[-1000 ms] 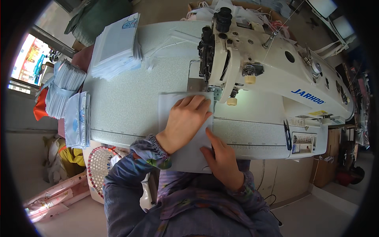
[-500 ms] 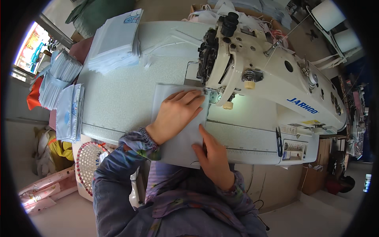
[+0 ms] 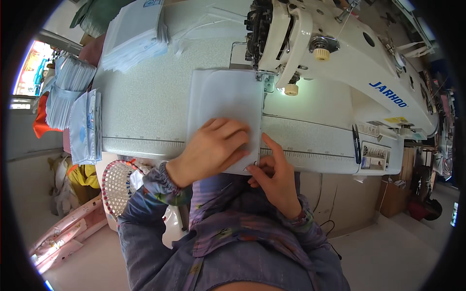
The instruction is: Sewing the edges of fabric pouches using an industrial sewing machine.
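Note:
A pale grey-blue rectangular fabric piece (image 3: 218, 97) lies flat on the sewing machine table, its far right corner beside the presser foot (image 3: 266, 80) of the white sewing machine (image 3: 335, 36). My left hand (image 3: 213, 153) is over the near half of the fabric, fingers loosely bent and a little blurred; whether they press on it is unclear. At the near right corner, my right hand (image 3: 276, 182) holds the fabric's edge between thumb and curled fingers, with the index finger pointing forward along the right edge.
A stack of pale fabric pieces (image 3: 133, 36) lies at the back left. Tied bundles (image 3: 73, 92) and printed pieces (image 3: 86, 128) stand by the left edge. Black thread snips (image 3: 357, 143) lie beside a small parts tray (image 3: 374, 157) at right. Below left is a woven basket (image 3: 116, 189).
Both hands now sit nearer the fabric's near edge, and the left has slid back off its far part. My right thumb has come to the near corner. The view has also shifted.

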Demonstrator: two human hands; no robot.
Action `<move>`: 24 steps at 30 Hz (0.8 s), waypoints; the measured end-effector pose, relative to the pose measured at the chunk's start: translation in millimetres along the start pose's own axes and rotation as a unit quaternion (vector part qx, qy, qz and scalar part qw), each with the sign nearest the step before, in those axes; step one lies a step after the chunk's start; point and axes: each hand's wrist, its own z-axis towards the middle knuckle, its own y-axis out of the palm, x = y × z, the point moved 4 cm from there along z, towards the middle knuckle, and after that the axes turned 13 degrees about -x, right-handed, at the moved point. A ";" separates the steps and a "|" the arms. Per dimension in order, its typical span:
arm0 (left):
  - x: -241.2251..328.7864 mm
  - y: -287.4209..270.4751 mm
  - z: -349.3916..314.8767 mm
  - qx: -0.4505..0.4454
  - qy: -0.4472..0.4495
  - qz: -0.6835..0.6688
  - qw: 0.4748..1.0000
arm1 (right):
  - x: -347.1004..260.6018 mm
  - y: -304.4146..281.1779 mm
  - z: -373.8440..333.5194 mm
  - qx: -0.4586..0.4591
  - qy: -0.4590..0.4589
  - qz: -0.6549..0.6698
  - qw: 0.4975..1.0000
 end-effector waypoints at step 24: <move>30.7 15.7 -37.1 0.028 0.018 -0.030 0.999 | 12.5 -0.5 -12.5 -0.021 -0.016 0.040 0.999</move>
